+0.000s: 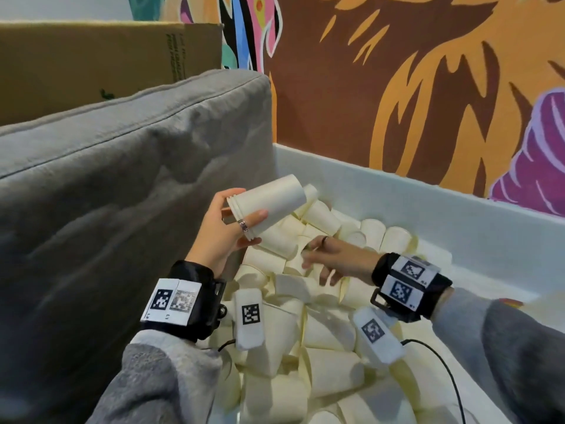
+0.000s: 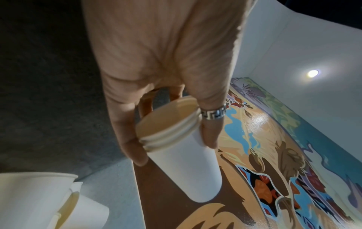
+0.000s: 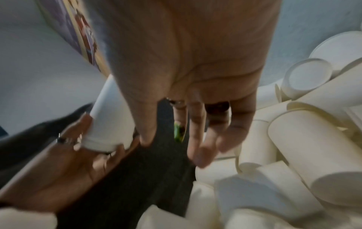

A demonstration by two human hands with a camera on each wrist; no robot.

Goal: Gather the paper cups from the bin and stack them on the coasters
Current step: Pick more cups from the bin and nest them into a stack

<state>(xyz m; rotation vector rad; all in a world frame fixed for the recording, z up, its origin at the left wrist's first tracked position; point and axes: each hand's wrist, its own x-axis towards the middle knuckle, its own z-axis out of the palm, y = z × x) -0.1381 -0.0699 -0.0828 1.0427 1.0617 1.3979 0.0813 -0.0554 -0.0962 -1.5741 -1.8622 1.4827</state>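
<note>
grey cushion [image 1: 122,185] beside bin [image 1: 428,203]; mural wall [image 1: 397,71] behind.

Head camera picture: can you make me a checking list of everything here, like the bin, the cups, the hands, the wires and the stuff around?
Surface: white bin, heaped with cups.
Job's things: loose paper cups lie jumbled; a nested stack of cups is held above them, three rims showing at the left wrist. No coasters seen.
Clutter: nothing seen.
Grips: left hand holds the stack near its rims; right hand reaches over the pile with fingers spread, holding nothing.
Cables: black cable trails from the right wrist unit.
Surroundings: grey cushion, cardboard box, painted wall.
</note>
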